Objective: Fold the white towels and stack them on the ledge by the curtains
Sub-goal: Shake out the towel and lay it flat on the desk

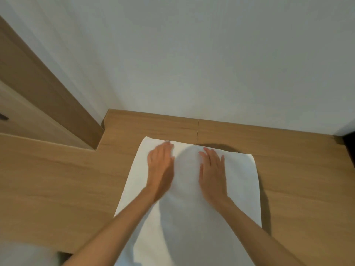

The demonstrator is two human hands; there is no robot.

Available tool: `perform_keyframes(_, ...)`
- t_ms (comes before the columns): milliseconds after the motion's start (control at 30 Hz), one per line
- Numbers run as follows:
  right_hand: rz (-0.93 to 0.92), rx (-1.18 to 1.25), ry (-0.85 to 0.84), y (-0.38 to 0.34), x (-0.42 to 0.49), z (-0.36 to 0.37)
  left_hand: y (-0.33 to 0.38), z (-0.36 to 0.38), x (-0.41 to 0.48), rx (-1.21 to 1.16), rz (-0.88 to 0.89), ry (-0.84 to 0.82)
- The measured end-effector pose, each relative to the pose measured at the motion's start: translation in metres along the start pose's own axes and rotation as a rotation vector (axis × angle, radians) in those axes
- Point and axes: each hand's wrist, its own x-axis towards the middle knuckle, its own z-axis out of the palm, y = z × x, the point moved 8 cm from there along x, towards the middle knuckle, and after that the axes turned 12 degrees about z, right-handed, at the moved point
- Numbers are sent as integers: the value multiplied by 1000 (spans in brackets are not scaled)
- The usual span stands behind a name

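A white towel (240, 189) lies flat on the wooden ledge (57, 179), reaching from near the back wall down past the bottom of the view. Both my hands lie flat on its far half with straight fingers. My left hand (160, 166) presses the towel left of its middle, and my right hand (212, 169) presses it right of the middle. A shadow falls on the cloth between my arms.
A pale wall (192, 54) rises behind the ledge. A wooden panel (38, 89) slants down on the left to an inner corner. Something white and blurred (25, 254) sits at the bottom left. A dark edge (349, 144) shows at the far right.
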Motion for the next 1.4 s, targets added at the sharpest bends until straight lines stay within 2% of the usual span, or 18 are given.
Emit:
perform_keyframes(100, -20, -93, -102, 1, -17, 29, 23, 40, -33, 53, 144, -227)
perform_keyframes(267, 18, -165, -22, 32, -4, 17, -16, 36, -22, 150, 70, -212)
perform_keyframes(433, 120, -251, -38, 60, 19, 13, -43, 38, -8, 262, -26, -261)
perform_keyframes(567, 184, -281, -59, 86, 32, -3, -60, 32, 2, 217, -157, -311)
perform_keyframes(633, 193, -268, -40, 89, 27, -13, -60, 27, 0, 175, -155, -337)
perform_keyframes(700, 174, -233, -24, 81, 18, -19, -48, 19, -7, 192, -82, -308)
perform_keyframes(833, 161, -181, -191, 63, -7, -8, -11, 19, -36, 180, 101, -295)
perform_keyframes(967, 290, -193, -442, 62, -25, 11, -9, 28, -46, 133, 1, -368)
perform_keyframes(1400, 249, -307, -434, 54, 22, 14, -18, 40, 15, 136, -45, -566)
